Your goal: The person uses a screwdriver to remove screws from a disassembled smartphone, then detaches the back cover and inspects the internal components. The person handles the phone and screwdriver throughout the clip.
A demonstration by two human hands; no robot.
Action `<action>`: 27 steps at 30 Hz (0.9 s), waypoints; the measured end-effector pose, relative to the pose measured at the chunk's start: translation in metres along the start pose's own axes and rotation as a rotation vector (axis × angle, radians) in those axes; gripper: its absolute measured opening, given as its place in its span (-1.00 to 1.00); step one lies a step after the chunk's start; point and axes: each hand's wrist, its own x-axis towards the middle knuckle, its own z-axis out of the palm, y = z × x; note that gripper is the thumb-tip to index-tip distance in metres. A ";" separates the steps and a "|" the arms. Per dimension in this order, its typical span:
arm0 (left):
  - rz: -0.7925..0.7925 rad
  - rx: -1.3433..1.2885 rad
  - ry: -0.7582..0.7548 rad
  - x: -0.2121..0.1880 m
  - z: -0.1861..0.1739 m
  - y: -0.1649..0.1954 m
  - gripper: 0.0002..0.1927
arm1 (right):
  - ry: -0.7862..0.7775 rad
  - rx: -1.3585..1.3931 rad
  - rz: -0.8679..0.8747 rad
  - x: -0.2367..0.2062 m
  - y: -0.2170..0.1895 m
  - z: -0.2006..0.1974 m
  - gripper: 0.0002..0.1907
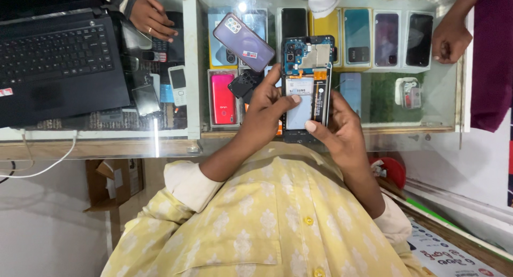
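An opened smartphone with its back cover off shows a blue circuit board on top and a white battery below. My left hand grips its left edge, with the thumb pressed on the battery. From the right side my right hand holds the phone, thumb tip on the battery's lower part. A purple back cover lies on the glass counter just left of the phone. A small black plastic part rests beside my left hand.
A black laptop sits at the far left. Other people's hands rest on the counter's far edge: one near the laptop, another at the far right. Several phones lie displayed under the glass. A cardboard box stands below the counter.
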 end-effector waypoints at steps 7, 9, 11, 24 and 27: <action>0.054 0.002 -0.058 -0.006 0.006 0.006 -0.42 | 0.048 0.000 0.001 -0.003 -0.005 0.001 -0.55; 0.075 0.003 -0.063 -0.010 0.011 0.009 -0.42 | 0.064 -0.016 -0.005 -0.005 -0.005 -0.001 -0.57; 0.110 0.041 -0.070 -0.013 0.014 0.015 -0.44 | 0.070 -0.019 -0.011 -0.006 -0.005 -0.001 -0.63; 0.149 0.294 -0.122 -0.041 0.044 0.071 -0.47 | 0.122 -0.143 -0.155 -0.029 -0.020 -0.001 -0.68; 0.141 0.518 -0.046 -0.042 0.048 0.078 -0.48 | 0.120 -0.100 -0.130 -0.031 -0.019 -0.002 -0.66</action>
